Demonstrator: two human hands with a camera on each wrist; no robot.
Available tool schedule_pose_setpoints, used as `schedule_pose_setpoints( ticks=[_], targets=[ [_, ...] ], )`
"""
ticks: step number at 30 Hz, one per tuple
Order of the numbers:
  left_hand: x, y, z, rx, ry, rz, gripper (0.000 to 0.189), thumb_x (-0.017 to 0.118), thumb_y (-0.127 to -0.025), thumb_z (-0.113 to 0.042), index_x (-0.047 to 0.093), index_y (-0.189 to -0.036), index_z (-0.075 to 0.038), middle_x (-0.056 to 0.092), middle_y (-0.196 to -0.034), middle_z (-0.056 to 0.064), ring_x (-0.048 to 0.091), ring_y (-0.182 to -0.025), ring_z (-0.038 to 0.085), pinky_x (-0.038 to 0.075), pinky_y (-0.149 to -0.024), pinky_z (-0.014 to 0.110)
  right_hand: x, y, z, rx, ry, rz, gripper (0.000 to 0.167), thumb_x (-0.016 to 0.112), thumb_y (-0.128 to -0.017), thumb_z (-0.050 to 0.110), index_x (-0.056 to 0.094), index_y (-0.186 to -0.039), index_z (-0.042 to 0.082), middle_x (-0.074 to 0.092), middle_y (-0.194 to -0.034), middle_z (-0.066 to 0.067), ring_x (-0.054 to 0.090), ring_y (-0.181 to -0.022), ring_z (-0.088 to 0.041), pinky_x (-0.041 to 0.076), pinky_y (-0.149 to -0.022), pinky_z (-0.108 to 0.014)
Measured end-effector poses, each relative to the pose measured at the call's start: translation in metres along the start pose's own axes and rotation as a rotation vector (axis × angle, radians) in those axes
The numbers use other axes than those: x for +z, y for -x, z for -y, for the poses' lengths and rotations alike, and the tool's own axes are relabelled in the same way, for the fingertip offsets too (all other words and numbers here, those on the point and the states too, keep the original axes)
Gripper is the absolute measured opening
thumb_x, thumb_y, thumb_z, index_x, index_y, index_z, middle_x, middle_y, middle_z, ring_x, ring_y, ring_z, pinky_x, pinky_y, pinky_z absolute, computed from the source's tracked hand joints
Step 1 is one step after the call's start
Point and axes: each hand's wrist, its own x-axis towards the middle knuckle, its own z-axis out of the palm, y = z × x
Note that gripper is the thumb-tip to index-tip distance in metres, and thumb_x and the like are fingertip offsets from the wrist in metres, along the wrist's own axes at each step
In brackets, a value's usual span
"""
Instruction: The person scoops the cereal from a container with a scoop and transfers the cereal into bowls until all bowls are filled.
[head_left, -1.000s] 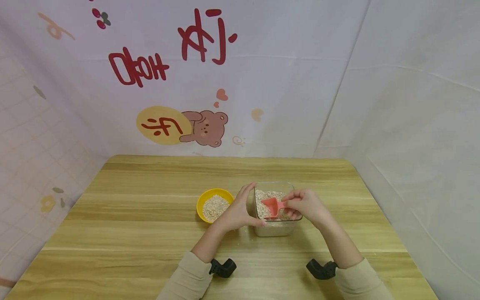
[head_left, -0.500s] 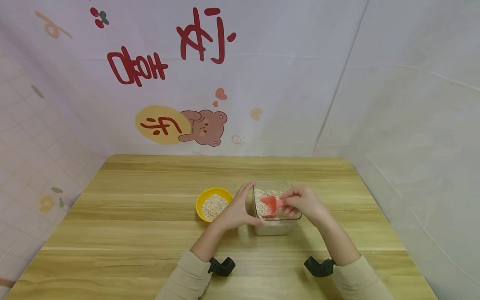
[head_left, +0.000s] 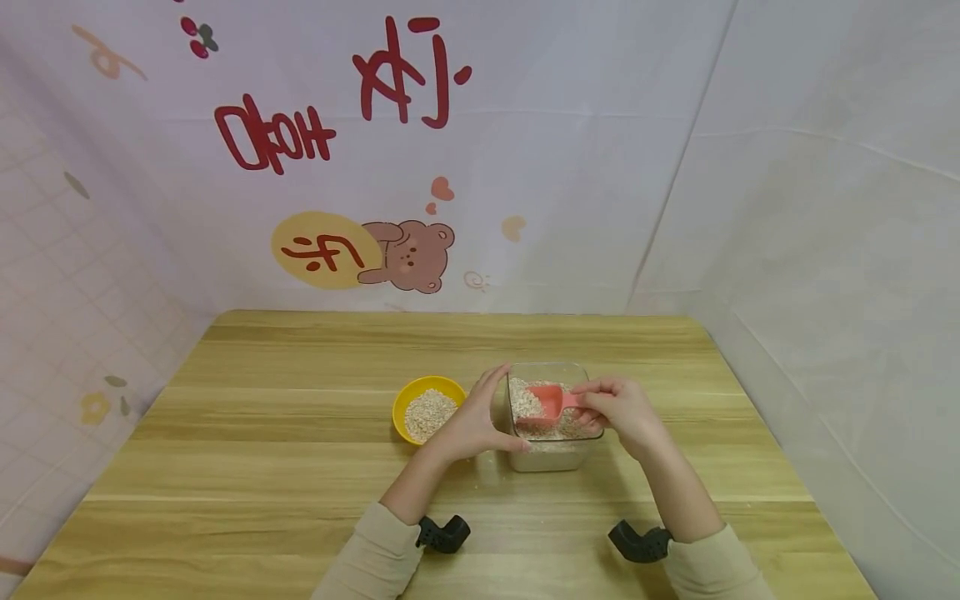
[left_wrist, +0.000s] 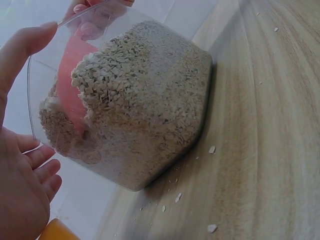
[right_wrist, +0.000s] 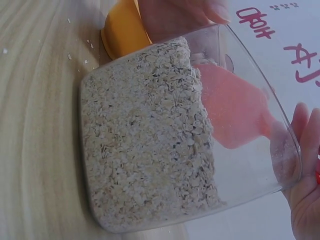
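Observation:
A clear square-cornered container [head_left: 550, 460] of rolled oats [right_wrist: 145, 130] stands on the wooden table. My left hand [head_left: 471, 429] holds it at its left side, with the thumb on the near rim and the fingers toward the far corner. Inside, a pink scoop [head_left: 552, 402] lies in the upper oats, its bowl pointing left with oats at its mouth. My right hand [head_left: 618, 410] pinches the scoop's short handle above the container's right side. Through the clear wall in the left wrist view, the scoop [left_wrist: 70, 92] is partly buried behind oats.
A yellow bowl [head_left: 400, 414] with oats in it stands just left of the container, partly hidden behind my left hand. Loose oat flakes [left_wrist: 212, 228] lie on the tabletop [head_left: 262, 467]. A printed white cloth wall [head_left: 570, 167] rises behind the table.
My right hand has shifted slightly right and drawn the scoop with it. The scoop's bowl has turned and now has oats at its left side. The left hand keeps its place on the container.

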Motion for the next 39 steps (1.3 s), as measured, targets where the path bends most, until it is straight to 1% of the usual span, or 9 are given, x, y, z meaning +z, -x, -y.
schedule_pose_setpoints(
  ticks=[4, 9, 12, 19, 23, 30, 39],
  targets=[
    [0.0, 0.0, -0.001, 0.003, -0.004, -0.001, 0.116, 0.089, -0.063, -0.038, 0.018, -0.153, -0.025, 0.015, -0.157, 0.003, 0.018, -0.141, 0.024, 0.023, -0.108, 0.054, -0.001, 0.001, -0.001, -0.006, -0.022, -0.021, 0.026, 0.055, -0.094, 0.001, 0.059, -0.111, -0.017, 0.066, -0.073, -0.012, 0.06, -0.059, -0.012, 0.05, -0.05, -0.023],
    [0.0, 0.001, -0.001, 0.002, 0.001, -0.005, 0.115, 0.089, -0.063, -0.04, 0.018, -0.153, -0.027, 0.015, -0.157, 0.0, 0.017, -0.141, 0.024, 0.023, -0.108, 0.055, -0.005, 0.003, -0.004, -0.014, -0.037, -0.054, 0.028, 0.057, -0.093, 0.003, 0.059, -0.114, -0.016, 0.067, -0.075, -0.012, 0.06, -0.059, -0.012, 0.051, -0.05, -0.023],
    [-0.001, 0.001, -0.001, 0.004, 0.0, -0.004, 0.115, 0.088, -0.064, -0.041, 0.018, -0.153, -0.028, 0.014, -0.158, 0.001, 0.016, -0.142, 0.025, 0.022, -0.108, 0.056, -0.006, 0.004, -0.005, -0.022, -0.048, -0.07, 0.028, 0.058, -0.094, 0.004, 0.059, -0.115, -0.015, 0.068, -0.075, -0.011, 0.06, -0.059, -0.011, 0.051, -0.051, -0.023],
    [-0.002, 0.001, 0.001, 0.01, -0.013, 0.002, 0.115, 0.088, -0.064, -0.043, 0.016, -0.153, -0.031, 0.013, -0.158, 0.0, 0.015, -0.142, 0.025, 0.022, -0.107, 0.058, -0.01, 0.007, -0.009, -0.048, -0.126, -0.062, 0.025, 0.056, -0.094, 0.002, 0.06, -0.111, -0.015, 0.067, -0.074, -0.009, 0.06, -0.058, -0.011, 0.05, -0.05, -0.021],
    [-0.002, 0.002, 0.001, 0.016, -0.014, 0.002, 0.115, 0.087, -0.064, -0.044, 0.016, -0.153, -0.032, 0.013, -0.158, -0.001, 0.015, -0.142, 0.025, 0.022, -0.107, 0.057, -0.011, 0.008, -0.01, -0.047, -0.157, -0.062, 0.022, 0.056, -0.095, 0.003, 0.061, -0.109, -0.013, 0.067, -0.073, -0.008, 0.06, -0.058, -0.01, 0.05, -0.049, -0.021],
    [-0.005, 0.005, 0.0, 0.016, -0.031, -0.008, 0.114, 0.087, -0.064, -0.047, 0.017, -0.153, -0.032, 0.013, -0.158, -0.001, 0.015, -0.142, 0.025, 0.022, -0.107, 0.058, -0.012, 0.01, -0.009, -0.042, -0.177, -0.059, 0.023, 0.056, -0.095, 0.003, 0.061, -0.111, -0.013, 0.067, -0.073, -0.008, 0.06, -0.057, -0.01, 0.051, -0.05, -0.022],
    [-0.01, 0.01, -0.002, 0.009, -0.055, -0.025, 0.114, 0.087, -0.062, -0.048, 0.018, -0.152, -0.033, 0.013, -0.158, 0.0, 0.016, -0.142, 0.026, 0.023, -0.106, 0.058, -0.011, 0.014, -0.004, -0.047, -0.191, -0.07, 0.018, 0.056, -0.094, 0.002, 0.063, -0.105, -0.01, 0.067, -0.072, -0.007, 0.059, -0.057, -0.011, 0.05, -0.05, -0.022]
  ],
)
